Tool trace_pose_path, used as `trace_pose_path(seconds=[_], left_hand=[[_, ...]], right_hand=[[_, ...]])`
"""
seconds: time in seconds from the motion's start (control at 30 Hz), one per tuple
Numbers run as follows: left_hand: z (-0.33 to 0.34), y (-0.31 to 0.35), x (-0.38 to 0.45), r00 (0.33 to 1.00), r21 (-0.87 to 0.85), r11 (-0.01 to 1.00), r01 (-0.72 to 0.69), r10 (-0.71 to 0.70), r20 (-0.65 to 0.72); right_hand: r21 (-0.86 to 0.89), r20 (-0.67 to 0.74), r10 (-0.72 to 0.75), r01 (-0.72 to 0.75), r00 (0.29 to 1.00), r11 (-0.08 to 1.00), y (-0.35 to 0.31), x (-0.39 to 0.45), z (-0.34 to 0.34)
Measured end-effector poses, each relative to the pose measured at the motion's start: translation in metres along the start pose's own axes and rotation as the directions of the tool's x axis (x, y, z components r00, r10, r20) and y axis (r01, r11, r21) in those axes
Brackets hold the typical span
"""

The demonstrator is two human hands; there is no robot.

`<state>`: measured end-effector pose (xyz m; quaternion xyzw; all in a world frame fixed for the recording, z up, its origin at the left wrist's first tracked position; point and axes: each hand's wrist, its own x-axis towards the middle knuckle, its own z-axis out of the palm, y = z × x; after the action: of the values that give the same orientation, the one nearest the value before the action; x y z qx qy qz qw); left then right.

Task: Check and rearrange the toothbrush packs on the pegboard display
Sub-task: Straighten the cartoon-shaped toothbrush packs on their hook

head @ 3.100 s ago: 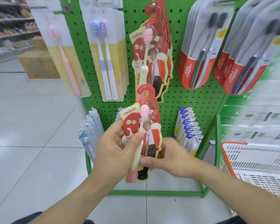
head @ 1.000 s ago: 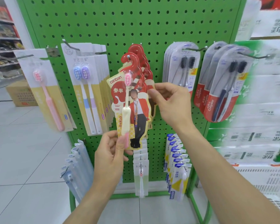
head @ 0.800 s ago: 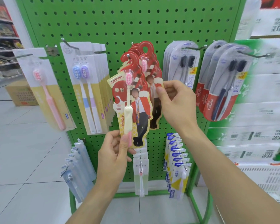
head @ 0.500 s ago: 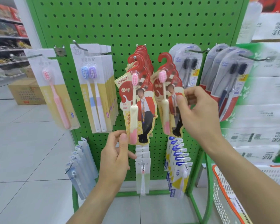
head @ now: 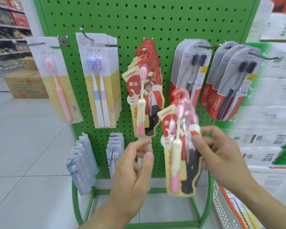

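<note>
— Where is the loose red Canban toothbrush pack [head: 180, 146]?

— Off its hook, in front of the green pegboard [head: 155, 19]. The right hand [head: 221, 151] grips its right edge, thumb across the front; it looks motion-blurred, so it may be more than one pack.

— And the left hand [head: 135, 164]?

— Empty, fingers loosely curled, just below the hanging stack of Canban packs [head: 145, 90].

— Neighbours?

— Colgate twin packs [head: 228, 80] to the right, blue-and-purple twin packs [head: 99, 80] to the left.
</note>
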<state>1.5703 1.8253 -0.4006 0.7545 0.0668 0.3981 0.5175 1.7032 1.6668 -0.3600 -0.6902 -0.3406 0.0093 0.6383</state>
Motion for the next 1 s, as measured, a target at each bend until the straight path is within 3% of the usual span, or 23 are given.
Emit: trace_pose_path(seconds=[0.13,0.27,0.43,0.67,0.83,0.9,1.0], left_hand=[[-0.015,0.004,0.005,0.989,-0.120,0.982,0.145,-0.143,0.027],[-0.034,-0.010,0.010,0.910,-0.140,0.928,0.346,-0.295,0.291],[-0.047,-0.042,0.011,0.802,-0.052,0.879,0.473,-0.405,0.439],[-0.044,-0.055,-0.001,0.595,0.067,0.798,0.599,-0.499,0.629],[-0.040,-0.053,0.004,0.573,0.084,0.777,0.624,-0.528,0.627],[-0.035,-0.052,0.003,0.607,0.088,0.789,0.609,-0.535,0.588],[-0.030,-0.053,0.002,0.664,0.076,0.795,0.602,-0.551,0.506]], right_hand=[[0.115,0.222,0.140,-0.168,0.965,0.979,0.025,-0.011,0.018],[0.190,0.343,0.167,-0.243,0.924,0.951,0.047,-0.026,0.041],[0.113,0.380,0.220,-0.281,0.898,0.953,0.064,-0.033,0.056],[-0.013,0.385,0.214,-0.226,0.898,0.974,0.066,-0.017,0.061],[-0.094,0.363,0.247,-0.229,0.898,0.969,0.069,-0.012,0.068],[-0.200,0.319,0.193,-0.133,0.928,0.971,0.074,-0.008,0.069],[-0.332,0.250,-0.013,0.099,0.968,0.938,0.075,0.000,0.067]])
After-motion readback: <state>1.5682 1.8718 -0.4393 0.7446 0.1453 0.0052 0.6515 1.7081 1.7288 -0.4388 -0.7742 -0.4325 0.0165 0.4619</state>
